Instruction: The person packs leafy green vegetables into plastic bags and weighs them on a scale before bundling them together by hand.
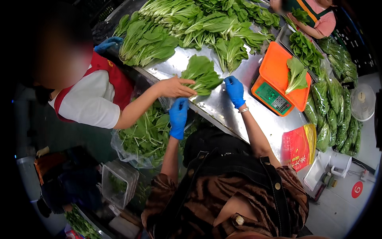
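Note:
A small bunch of leafy greens (200, 74) lies on the metal table in front of me. My right hand (235, 91), in a blue glove, is at the bunch's right end with its fingers bent; whether it grips a stem I cannot tell. My left hand (179, 116), also blue-gloved, is held at the near table edge with curled fingers, and its inside is hidden. Between the two, a co-worker's bare hand (177, 87) reaches over the bunch's near left side. To the right, an orange digital scale (273, 67) carries one leafy plant (296, 74).
Heaped greens (158, 41) cover the far side of the metal table (238, 119). Bagged greens (331, 113), a fan (362, 101) and a red-yellow packet (298, 146) are at right. Below the edge, left, stand a plastic bag of greens (143, 137) and clear crates (119, 182).

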Demonstrator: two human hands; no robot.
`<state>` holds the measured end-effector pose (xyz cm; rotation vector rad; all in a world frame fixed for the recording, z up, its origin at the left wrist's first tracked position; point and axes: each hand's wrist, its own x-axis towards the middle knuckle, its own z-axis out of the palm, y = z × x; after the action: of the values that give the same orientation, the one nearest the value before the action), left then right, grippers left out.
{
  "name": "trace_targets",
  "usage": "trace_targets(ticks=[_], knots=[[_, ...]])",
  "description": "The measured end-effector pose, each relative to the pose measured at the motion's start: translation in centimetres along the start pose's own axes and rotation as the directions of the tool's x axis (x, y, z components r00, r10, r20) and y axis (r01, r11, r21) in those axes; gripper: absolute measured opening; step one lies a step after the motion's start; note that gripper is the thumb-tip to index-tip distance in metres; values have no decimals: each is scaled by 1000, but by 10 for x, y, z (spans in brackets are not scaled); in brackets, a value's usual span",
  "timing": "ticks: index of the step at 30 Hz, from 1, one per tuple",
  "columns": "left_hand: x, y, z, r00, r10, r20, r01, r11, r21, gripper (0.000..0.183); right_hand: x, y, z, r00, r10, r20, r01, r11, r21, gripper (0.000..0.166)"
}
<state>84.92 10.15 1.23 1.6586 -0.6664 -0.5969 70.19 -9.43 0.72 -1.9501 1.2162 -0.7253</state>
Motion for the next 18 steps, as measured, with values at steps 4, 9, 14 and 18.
trace_targets(ticks=[4, 9, 14, 18], knots=[[1, 5, 8, 1000, -8, -11, 7, 999, -41, 10, -16, 0, -1, 993, -119, 21, 120, 991, -56, 16], [7, 17, -2, 980, 80, -183, -65, 994, 87, 12, -57, -34, 26, 956, -190, 224, 196, 980, -6, 23], [32, 41, -12, 927, 373, -37, -290, 775, 562, 55, -70, -32, 42, 919, -91, 383, 76, 996, 52, 21], [74, 36, -10, 907, 391, 157, -391, 646, 656, 81, -68, -23, 53, 908, 14, 419, -93, 981, 170, 27]])
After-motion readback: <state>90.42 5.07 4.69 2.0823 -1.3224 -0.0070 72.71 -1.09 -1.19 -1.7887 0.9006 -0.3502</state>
